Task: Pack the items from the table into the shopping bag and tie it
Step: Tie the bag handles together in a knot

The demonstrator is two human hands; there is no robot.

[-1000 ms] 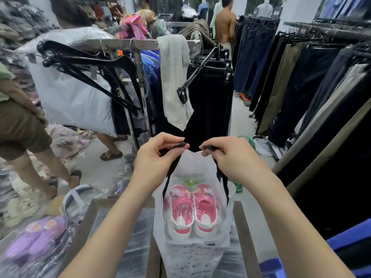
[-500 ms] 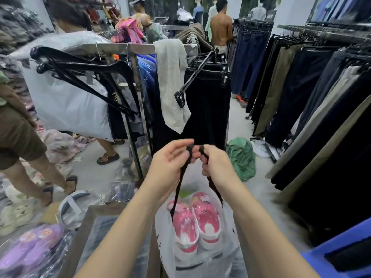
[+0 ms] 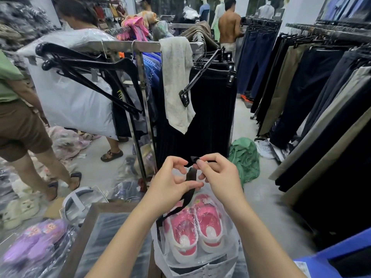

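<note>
Beneath the hands lies a wood-framed counter [image 3: 88, 215] covered in clear plastic film, and at its far edge stands the translucent shopping bag [image 3: 200, 267]; inside it, plainly visible through the wall, sits a pair of pink and white shoes [image 3: 192, 229] in their own wrapper, so the packing looks done and the tying is the step in hand. Above the bag the left hand [image 3: 170, 185] has its grip pinched together on the black handles [image 3: 189, 187] where they rise from the bag mouth; the right hand [image 3: 218, 175] pinches the free end of a strap near its fingertips, apparently folding it over to start a knot. Risk lies in the straps being slick and narrow; if either pinch loosens mid-loop, the knot could spill open, and the bag, hanging partly off the counter edge, could sag or tip. Farther off, a green garment [image 3: 245, 157] lies on the floor beside a clothes rack [image 3: 140, 45] of dark trousers; other people stand beyond.
</note>
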